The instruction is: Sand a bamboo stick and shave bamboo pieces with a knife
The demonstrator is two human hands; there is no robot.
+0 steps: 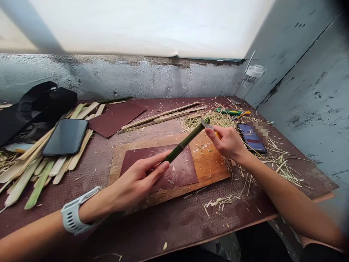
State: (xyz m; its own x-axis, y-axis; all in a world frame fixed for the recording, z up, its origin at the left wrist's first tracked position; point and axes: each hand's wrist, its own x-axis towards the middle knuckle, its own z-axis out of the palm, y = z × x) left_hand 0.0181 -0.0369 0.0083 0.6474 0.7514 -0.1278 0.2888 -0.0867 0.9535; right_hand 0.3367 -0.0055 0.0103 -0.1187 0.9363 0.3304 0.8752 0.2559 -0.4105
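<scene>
My left hand (141, 174) is wrapped round the near end of a green bamboo stick (181, 145), which slants up to the right above the board. In my right hand (227, 142) is a utility knife (209, 126) with a bit of yellow handle showing. Its blade lies against the far end of the bamboo stick, where a curl of green peel stands up. Beneath the stick, a sheet of dark red sandpaper (188, 169) rests on a wooden board (215, 165) strewn with small shavings.
Flat bamboo strips (40, 171) and a phone (65, 137) lie at the left, near a black cap (54, 100). Thin shavings (218, 120), a green cutter (229, 111), another phone (251, 138) and a clear cup (249, 82) are at the right.
</scene>
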